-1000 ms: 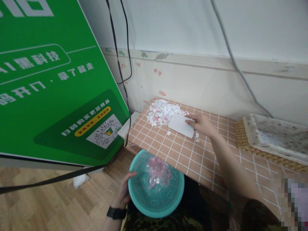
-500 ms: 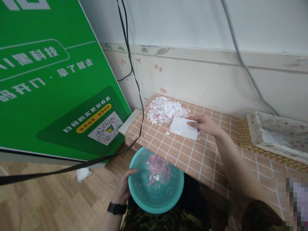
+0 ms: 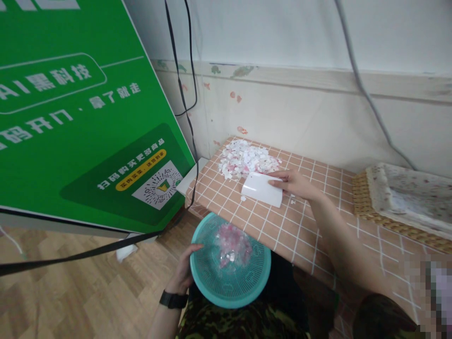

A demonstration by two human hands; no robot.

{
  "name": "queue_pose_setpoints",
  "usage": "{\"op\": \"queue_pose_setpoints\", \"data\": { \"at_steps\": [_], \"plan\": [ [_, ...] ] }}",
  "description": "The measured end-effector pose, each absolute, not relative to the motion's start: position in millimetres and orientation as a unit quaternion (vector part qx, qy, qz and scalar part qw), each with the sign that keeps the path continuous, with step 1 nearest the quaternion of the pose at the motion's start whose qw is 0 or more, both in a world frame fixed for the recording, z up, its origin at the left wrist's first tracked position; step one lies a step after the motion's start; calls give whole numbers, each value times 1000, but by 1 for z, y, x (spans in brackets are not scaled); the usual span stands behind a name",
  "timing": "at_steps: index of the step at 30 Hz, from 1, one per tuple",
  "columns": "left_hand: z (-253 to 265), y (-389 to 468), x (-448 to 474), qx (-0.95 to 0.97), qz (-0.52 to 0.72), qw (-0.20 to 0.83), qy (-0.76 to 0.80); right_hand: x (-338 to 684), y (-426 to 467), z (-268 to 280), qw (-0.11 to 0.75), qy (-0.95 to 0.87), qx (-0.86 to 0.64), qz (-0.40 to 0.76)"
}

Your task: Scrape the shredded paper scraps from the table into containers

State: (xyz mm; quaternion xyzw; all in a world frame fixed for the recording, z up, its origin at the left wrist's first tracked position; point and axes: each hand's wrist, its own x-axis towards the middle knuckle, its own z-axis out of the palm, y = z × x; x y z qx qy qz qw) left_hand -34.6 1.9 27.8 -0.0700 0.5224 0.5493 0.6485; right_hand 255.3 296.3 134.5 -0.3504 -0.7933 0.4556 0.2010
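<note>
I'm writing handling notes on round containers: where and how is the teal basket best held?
Probably the teal basket is best gripped by its left rim, coming from the person's left, thumb over the lip and fingers outside, much as the left hand does. That curved lip is exposed there, while the table crowds the far side.

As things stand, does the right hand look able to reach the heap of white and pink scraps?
Likely yes: the right hand is close to the heap of scraps, and only the white sheet it holds lies partly between them.
</note>
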Motion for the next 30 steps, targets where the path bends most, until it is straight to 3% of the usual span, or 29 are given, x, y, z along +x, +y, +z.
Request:
{"op": "queue_pose_setpoints", "data": {
  "at_steps": [9,19,30],
  "plan": [
    [31,2,-33,-76,551,658,507,261,299,132,186,-738,-395,515],
    [30,1,-33,-70,544,664,509,262,298,138,146,-754,-401,499],
    [28,2,-35,-60,544,662,511,255,296,131,166,-732,-406,521]
  ]
}}
